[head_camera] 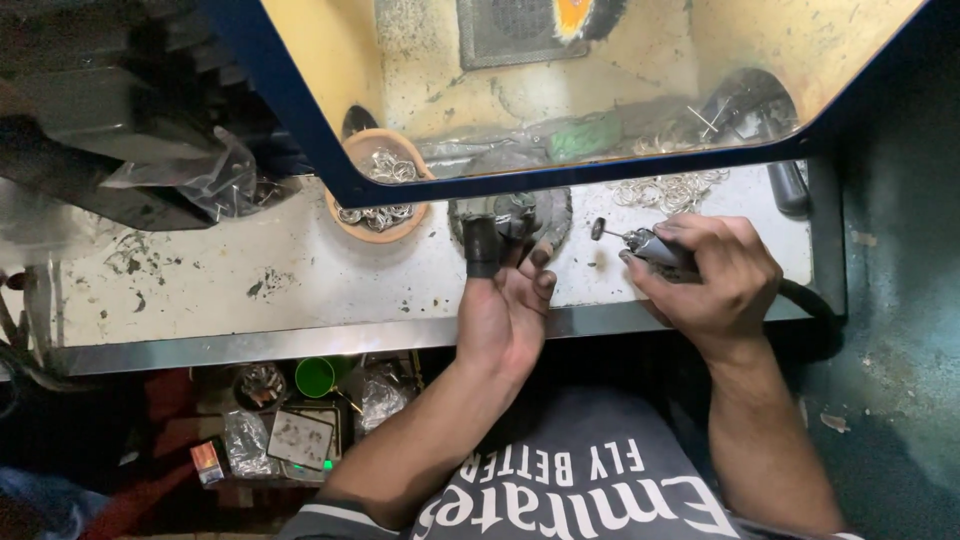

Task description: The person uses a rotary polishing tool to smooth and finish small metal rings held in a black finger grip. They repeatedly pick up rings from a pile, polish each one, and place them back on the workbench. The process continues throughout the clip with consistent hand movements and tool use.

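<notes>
My right hand (712, 277) grips a grey rotary handpiece (655, 246) whose small round bit (598, 229) points left; a black hose runs off to the right. My left hand (505, 300) is raised beside it, with a dark rubber guard (482, 246) over one finger, fingers pinched near a dark round block (520, 212). Whether it pinches a small piece I cannot tell. Both hands hover over a stained white bench (300, 280).
An orange bowl (352, 160) of metal rings sits at the left under a blue-framed clear shield (560, 90). Loose rings (668, 190) lie at the back right. A metal bench edge (250, 345) runs in front; below it a green cup (316, 377) and plastic bags.
</notes>
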